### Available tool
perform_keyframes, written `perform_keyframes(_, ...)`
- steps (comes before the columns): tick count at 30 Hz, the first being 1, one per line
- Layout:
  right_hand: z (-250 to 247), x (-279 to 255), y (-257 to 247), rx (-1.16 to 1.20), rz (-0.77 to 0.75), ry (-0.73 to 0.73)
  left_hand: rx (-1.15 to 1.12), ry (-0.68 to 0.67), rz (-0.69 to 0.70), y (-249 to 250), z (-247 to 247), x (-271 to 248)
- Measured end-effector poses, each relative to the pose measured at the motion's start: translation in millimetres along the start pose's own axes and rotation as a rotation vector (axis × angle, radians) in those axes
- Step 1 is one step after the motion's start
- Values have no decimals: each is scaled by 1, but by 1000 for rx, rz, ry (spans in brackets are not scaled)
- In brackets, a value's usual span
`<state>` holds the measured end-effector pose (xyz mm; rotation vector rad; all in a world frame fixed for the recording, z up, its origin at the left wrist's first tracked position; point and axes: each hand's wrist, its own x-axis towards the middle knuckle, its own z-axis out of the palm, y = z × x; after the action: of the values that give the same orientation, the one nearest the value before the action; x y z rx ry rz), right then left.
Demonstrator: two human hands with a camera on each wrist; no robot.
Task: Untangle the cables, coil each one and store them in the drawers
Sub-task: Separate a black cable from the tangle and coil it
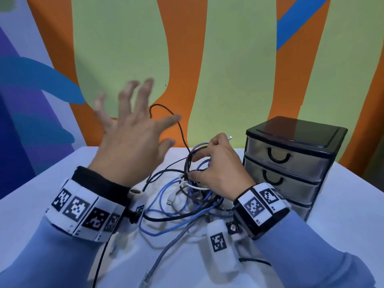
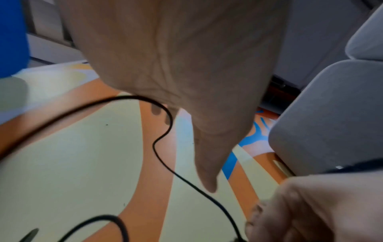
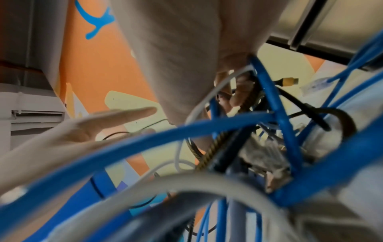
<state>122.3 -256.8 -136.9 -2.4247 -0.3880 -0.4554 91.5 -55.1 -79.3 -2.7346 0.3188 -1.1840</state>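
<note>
A tangle of blue, white, grey and black cables (image 1: 182,202) lies on the white table (image 1: 342,215). My right hand (image 1: 216,167) grips a raised bunch of loops from it, among them a braided dark cable (image 1: 188,163); the right wrist view shows my fingers (image 3: 238,91) curled among blue cables (image 3: 279,114). My left hand (image 1: 133,129) is lifted above the table with fingers spread. A thin black cable (image 1: 166,110) arcs over its thumb side and runs down into the bunch. The left wrist view shows this black cable (image 2: 163,160) passing under the palm (image 2: 186,81).
A small black drawer unit (image 1: 295,129) with three translucent drawers, all closed, stands right of my right hand. A painted orange and green wall rises behind the table. A grey cable (image 1: 166,252) trails toward the front edge.
</note>
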Motion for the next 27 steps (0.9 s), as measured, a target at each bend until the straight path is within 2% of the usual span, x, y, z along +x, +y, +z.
perform_keyframes(3,1,-1,1,-54,-35,-68,-45,-150,180,16,5,-3)
perform_keyframes(5,3,-2,2,-33,-60,-97,-69,-285,178,20,14,-4)
perform_keyframes(6,5,-2,3,-13,-63,-96,-77,-309,166,20,17,-4)
perform_keyframes(10,7,-1,5,-73,-120,36,-180,-191,147,10,25,1)
perform_keyframes(14,1,2,-1,-103,-244,159,-453,-111,99,10,30,3)
perform_keyframes(16,-1,4,-1,38,-277,131,-567,-52,75,11,32,4)
perform_keyframes(20,-6,2,-5,248,-217,-52,-717,46,63,13,33,4)
perform_keyframes(27,-20,2,-9,171,-172,-180,-792,115,-106,10,35,7)
